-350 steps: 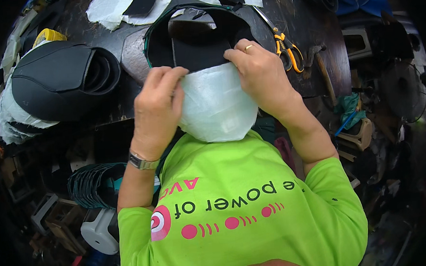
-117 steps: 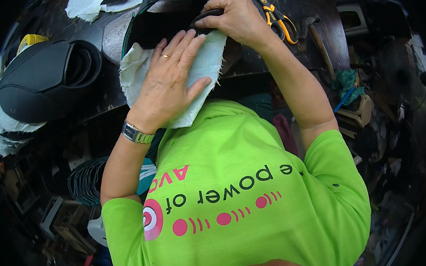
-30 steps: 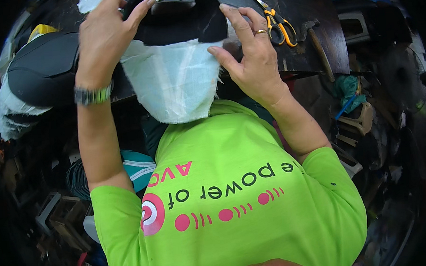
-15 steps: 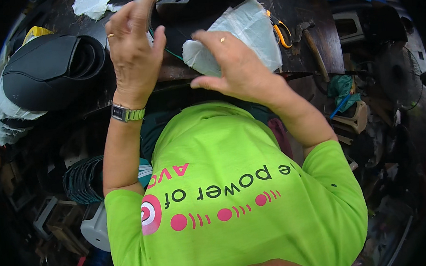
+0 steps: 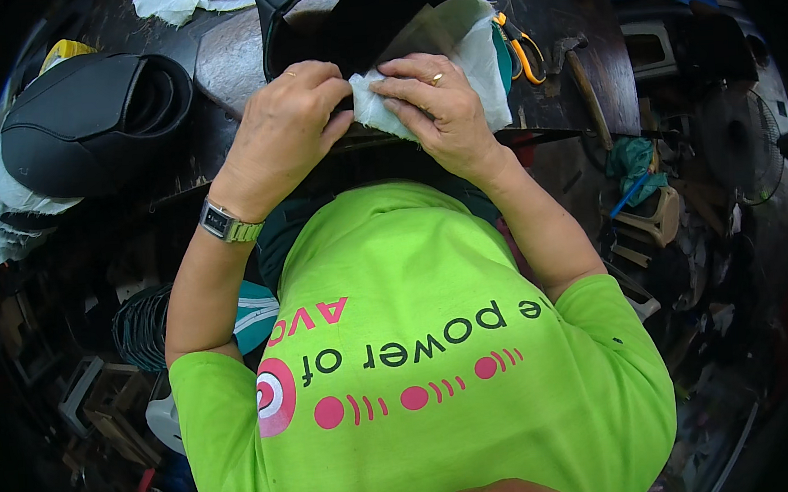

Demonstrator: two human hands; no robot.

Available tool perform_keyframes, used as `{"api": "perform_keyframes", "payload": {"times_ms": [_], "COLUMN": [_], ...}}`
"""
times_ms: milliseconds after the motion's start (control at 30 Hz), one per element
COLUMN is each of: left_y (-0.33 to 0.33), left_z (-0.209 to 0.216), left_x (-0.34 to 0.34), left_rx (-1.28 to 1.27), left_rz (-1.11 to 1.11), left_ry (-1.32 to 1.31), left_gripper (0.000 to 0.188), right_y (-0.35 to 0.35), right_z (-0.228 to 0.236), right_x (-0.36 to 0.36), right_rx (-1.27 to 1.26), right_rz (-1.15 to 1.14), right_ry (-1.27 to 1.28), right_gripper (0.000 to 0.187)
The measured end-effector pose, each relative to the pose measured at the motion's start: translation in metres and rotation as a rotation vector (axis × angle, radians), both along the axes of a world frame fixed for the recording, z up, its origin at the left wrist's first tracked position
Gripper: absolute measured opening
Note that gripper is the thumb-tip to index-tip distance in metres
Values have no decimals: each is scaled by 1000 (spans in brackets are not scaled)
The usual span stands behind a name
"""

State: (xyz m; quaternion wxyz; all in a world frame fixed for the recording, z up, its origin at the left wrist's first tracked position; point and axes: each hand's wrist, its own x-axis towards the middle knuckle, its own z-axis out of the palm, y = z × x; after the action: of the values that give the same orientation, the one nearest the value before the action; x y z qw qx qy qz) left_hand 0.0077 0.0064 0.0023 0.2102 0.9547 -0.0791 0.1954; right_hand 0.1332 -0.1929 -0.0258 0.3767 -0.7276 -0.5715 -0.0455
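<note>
The left hand [image 5: 291, 112] is curled, its thumb and fingertips drawn close beside the lower edge of a smooth, curved black piece [image 5: 371, 17]; whether it grips cannot be told. The right hand [image 5: 444, 103] pinches the gathered corner of a frayed white cloth [image 5: 484, 69], set against the black piece at the near edge of the dark, scuffed tabletop [image 5: 541, 2]. From left: a seamed black roll [image 5: 80, 125], a mottled grey slab [image 5: 225, 62], orange-handled scissors [image 5: 521, 55] and a wooden-handled hammer [image 5: 589, 99].
</note>
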Motion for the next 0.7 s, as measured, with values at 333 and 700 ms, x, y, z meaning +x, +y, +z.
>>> {"api": "perform_keyframes", "payload": {"times_ms": [333, 700], "left_y": [7, -3], "left_z": [-6, -13], "left_x": [3, 6], "left_rx": [98, -109], "left_rz": [-94, 92], "left_ry": [-88, -75], "left_gripper": [20, 22], "right_y": [12, 11], "right_z": [-3, -7], "right_x": [-24, -25], "right_rx": [122, 205], "right_rz": [-107, -296], "right_ry": [-23, 668], "right_gripper": [36, 11]}}
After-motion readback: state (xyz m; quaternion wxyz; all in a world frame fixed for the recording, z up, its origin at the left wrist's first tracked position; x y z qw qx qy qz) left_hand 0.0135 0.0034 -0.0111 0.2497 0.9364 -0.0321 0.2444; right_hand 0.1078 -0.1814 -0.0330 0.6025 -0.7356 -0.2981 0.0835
